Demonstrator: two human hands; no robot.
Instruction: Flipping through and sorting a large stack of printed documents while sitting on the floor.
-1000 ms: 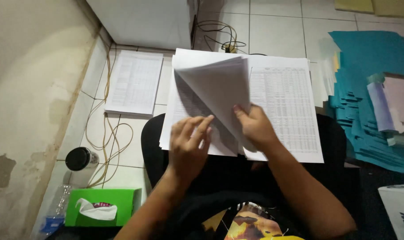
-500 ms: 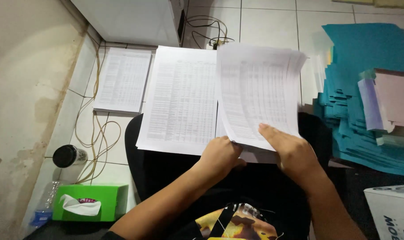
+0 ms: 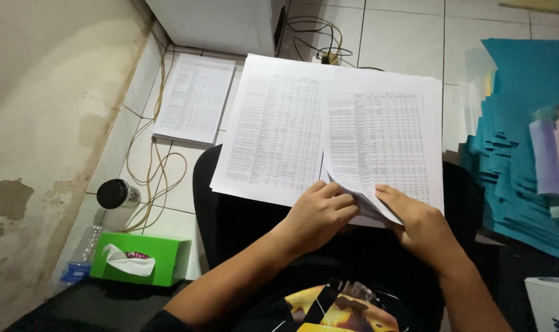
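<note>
Two stacks of white printed table sheets lie side by side on a dark lap cushion [image 3: 230, 215]: the left stack [image 3: 273, 129] and the right stack [image 3: 384, 141]. My left hand [image 3: 319, 215] pinches the lower left corner of the right stack's sheets, fingers curled on the paper edges. My right hand [image 3: 417, 224] rests on the bottom edge of the same stack, its thumb and fingers gripping several lifted sheet corners.
Another sheet pile [image 3: 193, 98] lies on the tiled floor at upper left beside yellow cables [image 3: 147, 166]. A green tissue box [image 3: 138, 258], a dark-lidded jar [image 3: 116, 193] and a plastic bottle [image 3: 79, 261] sit by the wall. Teal folders [image 3: 519, 154] pile up at right.
The sheet held up in my right hand has come down flat onto the right stack. Both hands have come together at that stack's bottom edge.
</note>
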